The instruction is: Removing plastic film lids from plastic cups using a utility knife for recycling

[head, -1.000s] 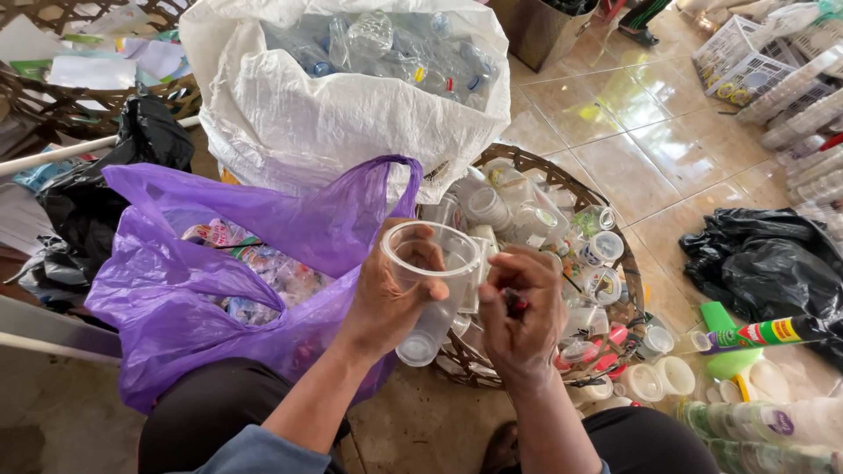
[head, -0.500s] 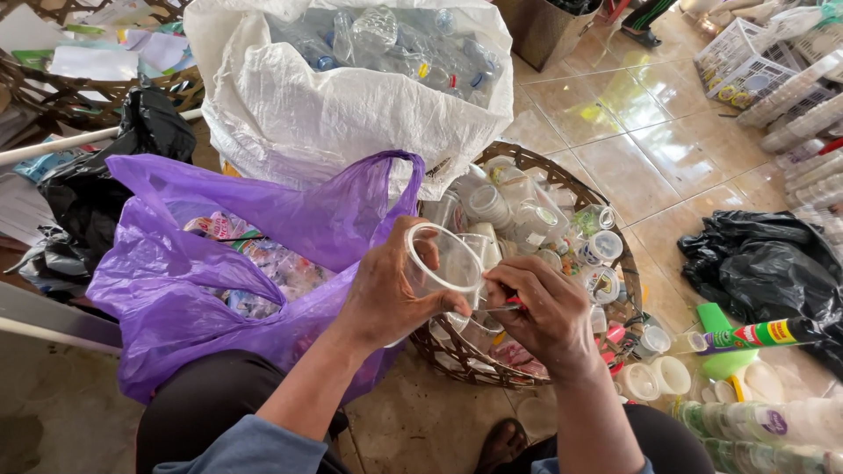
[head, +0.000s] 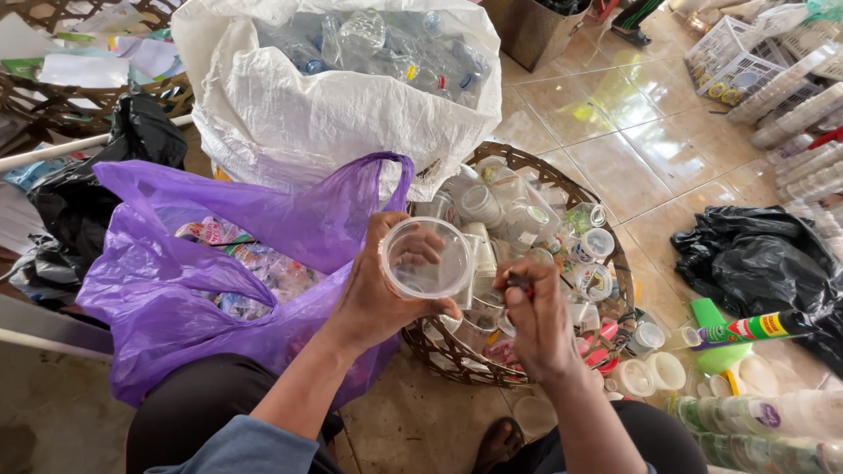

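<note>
A purple bag (head: pixel 219 263) stood open at the left, holding mixed wrappers, touching the white sack (head: pixel 334 96) of clear bottles behind it. The left hand (head: pixel 378 298) was wrapped around a clear cup (head: pixel 428 257), mouth tilted toward the camera, held above the near rim of the wicker basket (head: pixel 615 263) — fingers closed on the cup wall, thumb at the rim. The grip looked firm enough; a thin cup of this kind would likely buckle under a harder squeeze. The right hand (head: pixel 536 316) was just beside the cup, fingers pressed together on a small dark object with a red part (head: pixel 520 283); what it was could not be told. If this was a tool for working on the cup, it should be kept low and angled away from the left fingers. The basket held many more cups. Further right, a black bag (head: pixel 755 263) and loose lids (head: pixel 650 373) lay on the tiled floor (head: pixel 606 132).
</note>
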